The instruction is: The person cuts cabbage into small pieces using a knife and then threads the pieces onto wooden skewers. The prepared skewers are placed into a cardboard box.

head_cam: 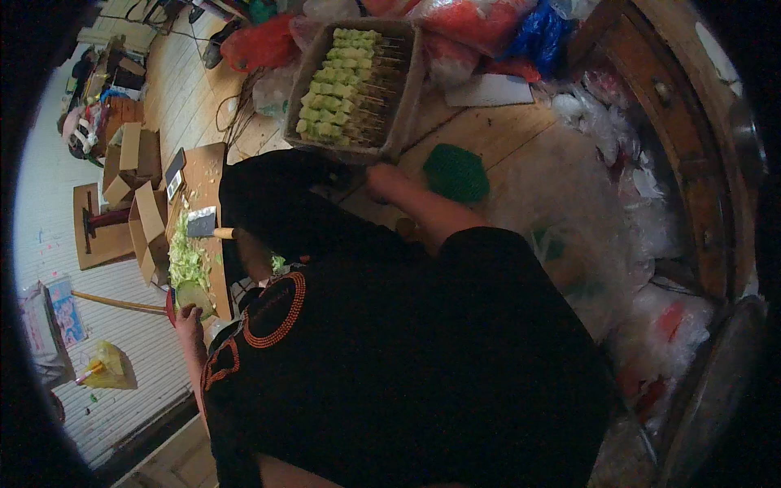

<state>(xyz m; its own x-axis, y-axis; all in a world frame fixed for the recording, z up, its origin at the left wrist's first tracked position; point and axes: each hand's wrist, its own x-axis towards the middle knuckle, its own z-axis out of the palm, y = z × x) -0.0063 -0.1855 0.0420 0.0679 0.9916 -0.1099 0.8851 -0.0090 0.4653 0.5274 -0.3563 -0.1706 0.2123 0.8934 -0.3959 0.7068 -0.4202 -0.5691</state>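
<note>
At the lower left, my left hand [189,316] has its fingers on the edge of a pale green, round, flat piece [194,295], whose material I cannot tell. Beside it, chopped leafy greens [186,259] lie on a wooden board [215,177]. A cleaver [202,224] with a wooden handle rests across the board. My right hand [381,182] is curled just below a lined box [399,100] of skewers with pale green pieces [335,88]; whether it holds anything is hidden. A green mesh item [456,172] lies on the floor right of that hand.
A phone-like device [175,174] lies at the board's far end. Open cardboard boxes [146,222] stand left of the board, near a wooden stick [116,302] and a yellow plastic bag [105,366]. Red plastic bags [262,46] and clear plastic bags surround the skewer box. Wooden drawers [677,122] curve along the right.
</note>
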